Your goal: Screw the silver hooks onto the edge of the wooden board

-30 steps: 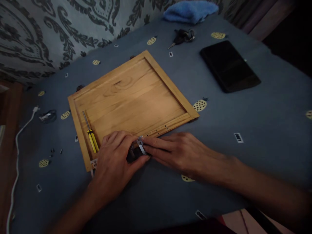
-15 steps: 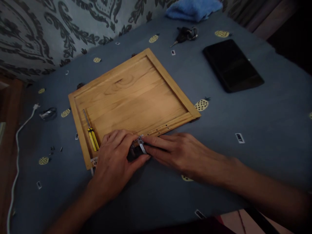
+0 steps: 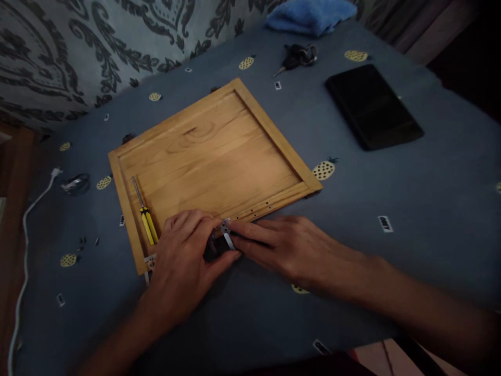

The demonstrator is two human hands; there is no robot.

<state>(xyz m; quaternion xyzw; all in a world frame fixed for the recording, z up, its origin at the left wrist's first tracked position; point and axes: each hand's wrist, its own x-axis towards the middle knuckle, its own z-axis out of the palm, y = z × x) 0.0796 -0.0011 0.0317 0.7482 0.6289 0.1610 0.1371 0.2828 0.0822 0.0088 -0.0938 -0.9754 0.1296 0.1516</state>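
A metal hinge (image 3: pixel 226 228) sits at the near edge of a framed wooden panel (image 3: pixel 219 151) that lies flat on the table. Both hands close around this hinge. My left hand (image 3: pixel 182 256) grips it from the left, thumb below and fingers above on the frame. From the right, my right hand (image 3: pixel 282 245) pinches its other side with the fingertips. Part of the hinge is hidden by my fingers. Drilled holes run along the frame to its right. Another metal hinge (image 3: pixel 150 262) shows at the panel's near left corner, partly behind my left hand.
A yellow and black screwdriver (image 3: pixel 147 222) lies on the panel's left side. Small screws (image 3: pixel 82 241) are scattered to the left, near a white cable (image 3: pixel 26 250) and a clear packet (image 3: pixel 76 183). Further off are keys (image 3: pixel 296 56), a black tablet (image 3: pixel 373 107) and a blue cloth (image 3: pixel 311 15).
The view has shifted very slightly. Both hands hold nearly the same pose at the hinge, and the panel has not visibly moved.
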